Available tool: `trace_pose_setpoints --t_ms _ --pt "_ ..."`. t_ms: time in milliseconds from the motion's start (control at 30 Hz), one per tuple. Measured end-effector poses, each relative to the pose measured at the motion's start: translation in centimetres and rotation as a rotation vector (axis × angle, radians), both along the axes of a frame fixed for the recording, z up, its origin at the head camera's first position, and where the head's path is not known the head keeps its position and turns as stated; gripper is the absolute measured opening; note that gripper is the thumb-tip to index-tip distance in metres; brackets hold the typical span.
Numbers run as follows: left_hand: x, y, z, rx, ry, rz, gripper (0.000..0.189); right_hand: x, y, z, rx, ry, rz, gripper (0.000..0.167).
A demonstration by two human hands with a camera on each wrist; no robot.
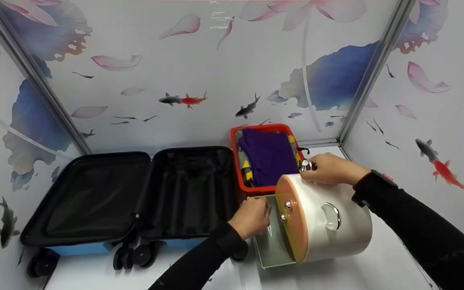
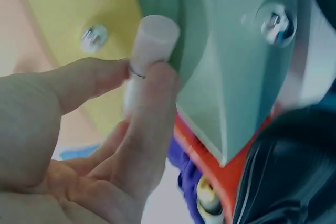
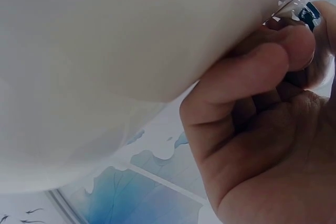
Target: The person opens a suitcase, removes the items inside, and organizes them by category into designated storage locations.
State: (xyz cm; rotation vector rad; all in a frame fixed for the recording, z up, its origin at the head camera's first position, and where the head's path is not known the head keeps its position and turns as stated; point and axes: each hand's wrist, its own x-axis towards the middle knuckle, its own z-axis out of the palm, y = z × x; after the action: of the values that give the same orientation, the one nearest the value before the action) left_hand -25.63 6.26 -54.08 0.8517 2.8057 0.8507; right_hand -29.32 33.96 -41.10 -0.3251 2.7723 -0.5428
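Note:
A white rounded storage box (image 1: 346,231) with a peach-and-yellow front and small chrome knobs (image 1: 288,204) stands on the right of the table. One pale green drawer (image 1: 274,255) juts from its front. Between thumb and fingers, my left hand (image 1: 251,217) pinches a small whitish cylindrical tube (image 2: 153,43) by the drawer; its contents cannot be told. My right hand (image 1: 330,169) grips the chrome handle (image 1: 307,166) at the far side of the box. In the right wrist view, curled fingers (image 3: 247,74) lie against the white shell.
Behind the drawer sits a red basket (image 1: 234,161) holding folded purple cloth (image 1: 270,155) and yellow-and-grey items. An open black-lined suitcase (image 1: 95,197) with a blue shell and black wheels (image 1: 141,254) lies to the left. Printed wall panels (image 1: 199,72) enclose the table's back and sides.

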Motion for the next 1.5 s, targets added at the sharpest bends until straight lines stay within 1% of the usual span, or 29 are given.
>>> trace_pose_setpoints --t_ms 33,100,133,167,200,267,333,400,433,500,533,600,633,667,700,767,833,867,933,967,1033,1100,1167,1200,1267,1367,1433,1500 --pt "0.2 0.3 -0.4 -0.037 0.021 -0.008 0.012 0.0 0.0 0.0 -0.001 -0.001 0.000 0.025" --pt "0.6 0.9 -1.0 -0.116 0.075 -0.028 0.023 0.0 -0.2 0.0 -0.003 0.002 0.001 0.025" --pt "0.8 1.2 -1.3 -0.149 0.087 -0.040 0.026 0.0 -0.3 0.0 -0.005 0.002 0.000 0.025" --pt "0.9 1.5 -1.7 -0.172 0.095 -0.059 0.028 0.0 -0.3 0.0 -0.007 0.003 0.000 0.025" --pt "1.0 1.8 -2.2 -0.188 0.115 -0.079 0.029 0.0 -0.4 -0.1 -0.010 0.001 -0.002 0.025" --pt "0.5 2.3 -4.8 -0.204 0.170 -0.112 0.027 0.1 -0.5 -0.2 -0.010 0.001 0.000 0.026" --pt "-0.4 3.0 -8.5 -0.209 0.211 -0.134 0.025 0.2 -0.6 -0.5 -0.011 0.001 0.005 0.026" --pt "-1.2 3.4 -11.9 -0.216 0.267 -0.128 0.023 0.2 -0.6 -0.6 -0.013 0.004 0.011 0.026" --pt "-1.5 3.6 -13.3 -0.222 0.287 -0.122 0.022 0.2 -0.7 -0.6 -0.014 0.007 0.015 0.025" --pt "-1.9 3.7 -14.6 -0.236 0.306 -0.108 0.020 0.1 -0.8 -0.6 -0.016 0.007 0.018 0.025" --pt "-1.9 3.7 -14.9 -0.235 0.324 -0.101 0.019 0.0 -0.8 -0.5 -0.016 0.007 0.018 0.025" --pt "-1.9 3.6 -15.0 -0.212 0.362 -0.103 0.020 -0.1 -0.8 -0.4 -0.015 0.009 0.019 0.025" --pt "-1.8 3.5 -14.7 -0.204 0.389 -0.104 0.020 -0.1 -0.8 -0.3 -0.015 0.009 0.018 0.024" --pt "-1.6 3.4 -13.9 -0.198 0.393 -0.105 0.020 -0.2 -0.7 -0.3 -0.013 0.009 0.017 0.025" --pt "-1.4 3.2 -13.3 -0.180 0.409 -0.107 0.020 -0.2 -0.7 -0.2 -0.014 0.010 0.015 0.024" --pt "-0.7 2.5 -10.4 -0.168 0.393 -0.115 0.021 -0.2 -0.7 -0.2 -0.014 0.015 0.015 0.024" --pt "0.0 1.5 -6.7 -0.139 0.333 -0.129 0.021 -0.2 -0.7 -0.2 -0.010 0.015 0.014 0.025" --pt "0.3 0.9 -5.1 -0.123 0.294 -0.132 0.020 -0.3 -0.7 -0.1 -0.009 0.018 0.018 0.025" --pt "0.5 -0.4 -2.8 -0.075 0.251 -0.129 0.018 -0.2 -0.7 -0.1 -0.008 0.015 0.017 0.026" --pt "0.5 -1.0 -2.3 -0.050 0.246 -0.122 0.014 -0.2 -0.7 -0.2 -0.008 0.014 0.015 0.026" --pt "0.5 -2.3 -1.8 0.000 0.255 -0.092 0.009 -0.2 -0.7 -0.1 -0.010 0.015 0.017 0.026" --pt "0.6 -3.6 -1.8 0.018 0.278 -0.045 0.013 -0.1 -0.5 -0.1 -0.012 0.016 0.017 0.026" --pt "0.9 -4.5 -2.0 -0.004 0.317 -0.004 0.015 0.0 -0.4 -0.1 -0.015 0.018 0.014 0.026" --pt "1.0 -4.8 -2.2 -0.025 0.343 0.007 0.015 0.0 -0.3 -0.1 -0.015 0.019 0.013 0.026" --pt "1.5 -5.2 -2.6 -0.103 0.428 0.016 0.012 0.1 -0.1 0.0 -0.014 0.016 0.008 0.026" --pt "2.2 -5.1 -3.4 -0.224 0.595 0.010 0.009 0.2 0.2 -0.1 -0.015 0.013 0.000 0.026" --pt "2.6 -4.9 -3.9 -0.297 0.696 0.005 0.016 0.2 0.2 -0.2 -0.017 0.011 -0.001 0.027" --pt "2.9 -4.6 -4.4 -0.350 0.760 0.006 0.024 0.2 0.2 -0.4 -0.022 0.008 0.000 0.027"
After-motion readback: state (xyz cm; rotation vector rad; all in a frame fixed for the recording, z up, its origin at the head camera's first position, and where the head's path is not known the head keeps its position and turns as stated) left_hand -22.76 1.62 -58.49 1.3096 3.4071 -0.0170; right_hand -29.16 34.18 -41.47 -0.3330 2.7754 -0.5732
